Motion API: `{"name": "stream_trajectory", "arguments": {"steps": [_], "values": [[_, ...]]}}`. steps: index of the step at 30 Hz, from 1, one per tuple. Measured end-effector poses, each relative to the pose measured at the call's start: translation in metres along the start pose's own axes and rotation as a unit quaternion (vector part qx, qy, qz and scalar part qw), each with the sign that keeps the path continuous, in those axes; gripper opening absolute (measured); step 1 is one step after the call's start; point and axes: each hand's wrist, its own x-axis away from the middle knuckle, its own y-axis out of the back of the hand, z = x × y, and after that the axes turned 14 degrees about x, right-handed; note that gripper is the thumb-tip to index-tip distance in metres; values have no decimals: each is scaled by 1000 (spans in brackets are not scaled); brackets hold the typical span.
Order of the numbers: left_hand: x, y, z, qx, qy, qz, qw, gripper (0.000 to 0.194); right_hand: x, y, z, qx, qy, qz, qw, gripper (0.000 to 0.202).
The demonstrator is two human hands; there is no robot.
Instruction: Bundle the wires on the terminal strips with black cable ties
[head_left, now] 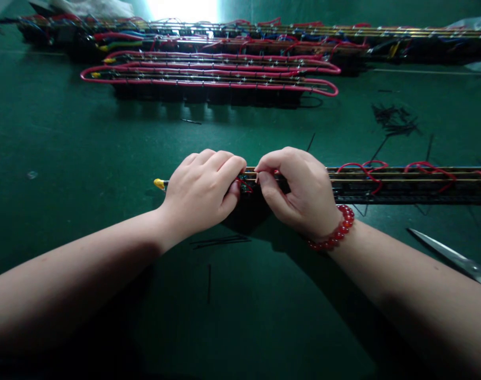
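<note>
A long black strip assembly [386, 190] with brass-coloured rails and looping red wires [361, 168] lies across the table, running out at the right edge. My left hand [204, 184] is closed over its left end, thumb on the near side and fingers over the far side. From under that hand sticks out a yellow-tipped cable end [159, 183]. My right hand [298, 184], with a red bead bracelet [341, 232] at the wrist, pinches thumb and forefinger together just above the rails. What sits in that pinch is too small to make out. Small red and green wires [245, 184] show between the hands.
Scissors [458, 258] lie at the right, partly behind my forearm. Loose black cable ties [394, 119] lie in a pile at the back right, with several strays [220, 241] nearer me. More wired strips [224, 79] with red cable loops stretch across the green table's back.
</note>
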Motion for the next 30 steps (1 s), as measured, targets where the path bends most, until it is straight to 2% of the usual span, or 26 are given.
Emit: {"name": "stream_trajectory", "arguments": {"steps": [13, 18, 30], "values": [[0, 0, -1, 5, -1, -1, 1000, 24, 0, 0, 0, 1, 4, -6, 1000, 10], [1, 1, -2, 15, 17, -4, 1000, 23, 0, 0, 1, 0, -2, -20, 1000, 9], [1, 1, -3, 25, 35, -21, 999, 23, 6, -1, 2, -78, -63, -28, 995, 8]]}}
